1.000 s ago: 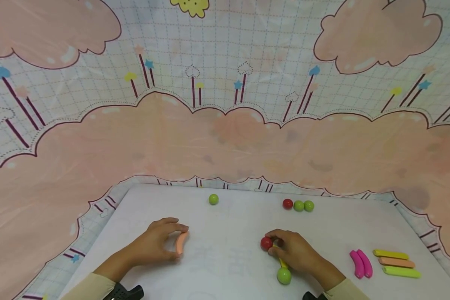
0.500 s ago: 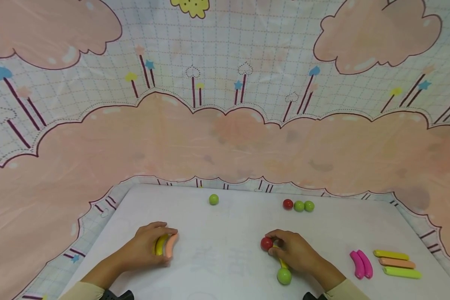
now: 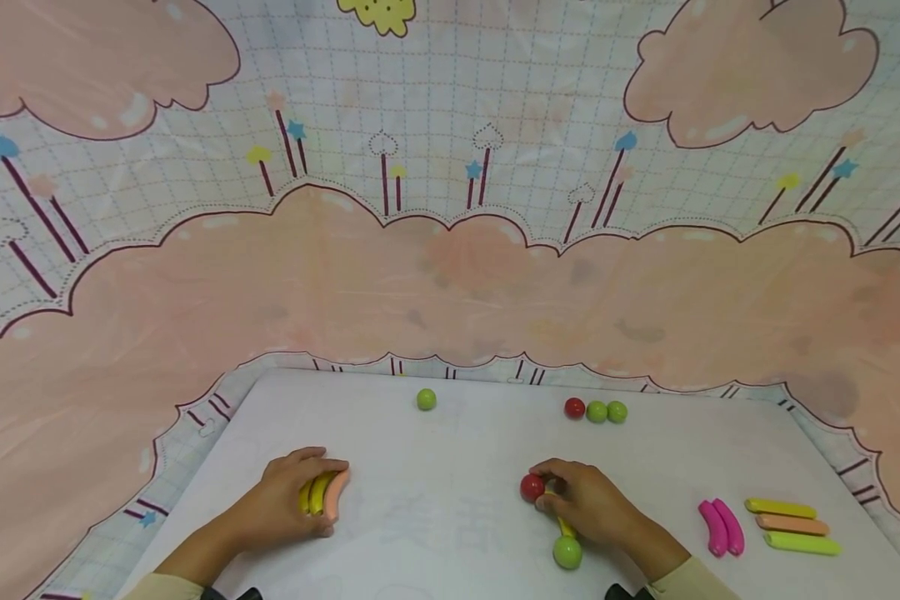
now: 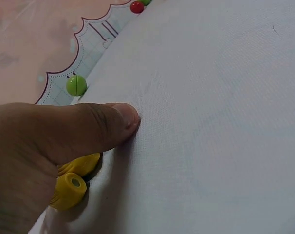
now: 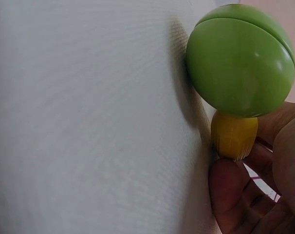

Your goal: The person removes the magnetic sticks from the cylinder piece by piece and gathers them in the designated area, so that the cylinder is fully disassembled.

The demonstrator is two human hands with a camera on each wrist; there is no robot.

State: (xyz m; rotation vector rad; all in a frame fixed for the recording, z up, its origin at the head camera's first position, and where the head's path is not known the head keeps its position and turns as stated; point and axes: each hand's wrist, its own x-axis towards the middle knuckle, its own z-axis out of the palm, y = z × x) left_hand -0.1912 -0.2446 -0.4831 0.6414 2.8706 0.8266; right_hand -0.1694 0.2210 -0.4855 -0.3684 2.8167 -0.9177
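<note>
My left hand holds a curved orange stick by its two ends, between thumb and fingertips. Two curved yellow sticks lie side by side against it, under the arch of the hand. In the left wrist view, one yellow stick shows a grey disc in its end; the thumb hides the orange one. With thumb and fingers, my right hand grips a yellow stick, mostly covered. A red ball sits at its far end, touched by the fingertips, and a green ball at its near end.
A lone green ball lies by the white board's back edge. Further right are a red ball and two green balls in a row. Two curved pink sticks and straight sticks in yellow, orange and green lie at right.
My left hand has moved left with the curved orange stick, bringing it alongside the two curved yellow sticks. The right hand and its stick with balls stay in place.
</note>
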